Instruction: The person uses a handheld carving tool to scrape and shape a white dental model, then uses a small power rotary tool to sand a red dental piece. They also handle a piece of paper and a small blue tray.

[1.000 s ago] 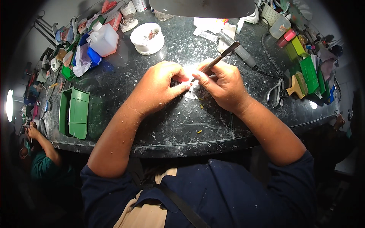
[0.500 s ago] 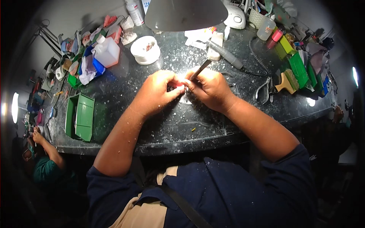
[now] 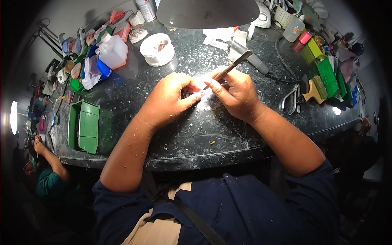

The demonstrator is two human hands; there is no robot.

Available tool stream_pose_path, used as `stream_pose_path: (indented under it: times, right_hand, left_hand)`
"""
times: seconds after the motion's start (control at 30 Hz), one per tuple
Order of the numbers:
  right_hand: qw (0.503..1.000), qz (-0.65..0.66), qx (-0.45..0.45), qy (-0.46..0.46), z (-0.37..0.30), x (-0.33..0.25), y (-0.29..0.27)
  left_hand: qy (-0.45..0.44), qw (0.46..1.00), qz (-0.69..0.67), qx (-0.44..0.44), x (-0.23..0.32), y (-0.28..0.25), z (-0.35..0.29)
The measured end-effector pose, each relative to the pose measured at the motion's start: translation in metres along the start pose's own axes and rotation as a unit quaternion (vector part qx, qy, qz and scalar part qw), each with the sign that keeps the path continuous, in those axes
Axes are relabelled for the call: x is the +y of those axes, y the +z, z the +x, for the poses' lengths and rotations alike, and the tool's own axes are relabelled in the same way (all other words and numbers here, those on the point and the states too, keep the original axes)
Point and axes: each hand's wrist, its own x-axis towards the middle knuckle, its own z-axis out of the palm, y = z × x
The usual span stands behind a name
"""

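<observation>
My left hand [image 3: 168,98] is closed, thumb and fingers pinching a small pinkish piece [image 3: 201,93]. Glare and my fingers hide most of that piece. My right hand [image 3: 241,97] grips a slim dark hand tool [image 3: 237,62] like a pencil. Its flat end slants up to the right, while its working tip is lost in the bright light beside the piece. A small gap lies between the two hands. Pale dust and shavings lie on the black bench [image 3: 192,141] beneath them.
A lamp shade [image 3: 206,14] hangs over the far side. Beyond my hands stand a white jar [image 3: 158,62] and a corded grey handpiece [image 3: 256,62]. A green bin [image 3: 89,126] is at left; a brush [image 3: 314,92] and metal frame [image 3: 289,105] lie right. A co-worker's arm [image 3: 53,159] shows far left.
My right hand has drawn a little to the right, away from the left, and the tool leans further right. The left hand keeps its pinch. The view has shifted slightly.
</observation>
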Motion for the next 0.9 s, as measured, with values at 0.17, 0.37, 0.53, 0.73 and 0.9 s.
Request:
stream_pose_path:
  times: [0.17, 0.37, 0.53, 0.73, 0.9]
  right_hand:
    - [1.0, 0.002, -0.013, 0.009, 0.0, -0.002, 0.002]
    - [0.999, -0.011, -0.04, 0.012, 0.0, 0.001, 0.002]
    - [0.998, -0.009, -0.06, 0.009, 0.001, -0.003, 0.0]
    - [1.0, 0.001, -0.014, 0.013, 0.0, -0.002, -0.002]
    - [0.999, 0.005, -0.031, 0.021, -0.001, -0.002, 0.001]
  left_hand:
    - [0.0, 1.0, -0.005, 0.002, -0.001, -0.001, 0.0]
    - [0.002, 1.0, 0.001, 0.004, -0.005, 0.001, -0.001]
    - [0.01, 1.0, -0.004, 0.005, -0.004, 0.002, 0.0]
    - [0.014, 1.0, 0.015, 0.006, -0.004, 0.002, 0.0]
    - [0.009, 1.0, 0.011, 0.0, -0.003, 0.0, 0.0]
